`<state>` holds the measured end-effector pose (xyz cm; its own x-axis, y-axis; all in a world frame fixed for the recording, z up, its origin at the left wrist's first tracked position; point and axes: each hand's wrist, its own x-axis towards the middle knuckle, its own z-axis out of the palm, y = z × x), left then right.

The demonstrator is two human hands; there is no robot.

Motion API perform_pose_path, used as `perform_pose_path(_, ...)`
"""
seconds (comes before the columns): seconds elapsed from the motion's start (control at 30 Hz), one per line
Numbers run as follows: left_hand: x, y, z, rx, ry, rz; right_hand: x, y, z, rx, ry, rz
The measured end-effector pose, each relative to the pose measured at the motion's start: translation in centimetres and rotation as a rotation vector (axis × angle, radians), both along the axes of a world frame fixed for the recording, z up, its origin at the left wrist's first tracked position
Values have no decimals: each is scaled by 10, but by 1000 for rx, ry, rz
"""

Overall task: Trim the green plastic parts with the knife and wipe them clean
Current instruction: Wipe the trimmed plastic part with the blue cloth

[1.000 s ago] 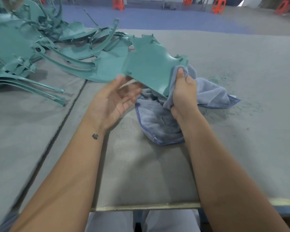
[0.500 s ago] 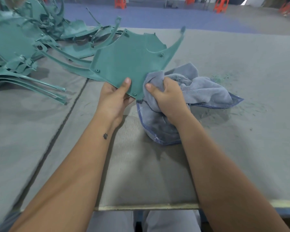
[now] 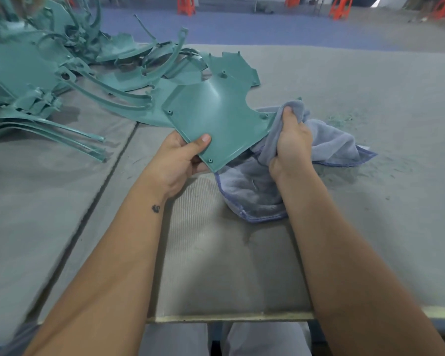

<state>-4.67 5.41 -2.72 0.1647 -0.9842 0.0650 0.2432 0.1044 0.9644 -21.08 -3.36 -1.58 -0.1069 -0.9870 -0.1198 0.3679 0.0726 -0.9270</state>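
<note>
Left hand [image 3: 176, 160] pinches the near corner of the flat green plastic panel [image 3: 216, 116], thumb on top, holding it above the grey padded table [image 3: 370, 98]. Right hand [image 3: 292, 142] has its fingers curled tight round the bunched blue-grey cloth [image 3: 329, 145] against the panel's right edge, and more green parts [image 3: 36, 73] are piled far left.

The green panel [image 3: 216, 119] is smooth plastic with a soft sheen, the blue cloth [image 3: 329, 145] fuzzy terry, the table [image 3: 370, 80] covered in matt grey felt.
</note>
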Motion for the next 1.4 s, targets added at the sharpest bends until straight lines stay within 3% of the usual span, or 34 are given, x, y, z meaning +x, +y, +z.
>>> perform_pose_path(0.3, -1, -1, -1, -10, 12, 31, -2, 3, 3, -23, -57, 48)
perform_pose_path(0.47, -9, -6, 1, 9, 151, 157, 6, 18, 2, -193, 260, 237)
perform_pose_path(0.6, -2, -8, 4, 56, 379, 258, 10, 28, 6, -384, 505, 121)
perform_pose_path(0.67, 2, -8, 4, 59, 459, 291, 10, 34, 11, -358, 401, 41)
perform_pose_path(0.77, 5, -6, 5, 40, 557, 334, 3, 38, 21, -229, -54, -37)
perform_pose_path(0.83, 4, -6, 6, 37, 586, 328, -3, 39, 22, -241, -111, -100)
perform_pose_path(1.07, -16, -2, 9, 2, 497, 109, 18, 52, 10, -838, 694, -200)
perform_pose_path(1.13, -18, -1, 6, 20, 467, 42, 22, 47, 2, -893, 921, -159)
perform_pose_path(1.4, -15, -4, 4, 64, 569, -2, 32, 57, -5, -983, 1114, 141)
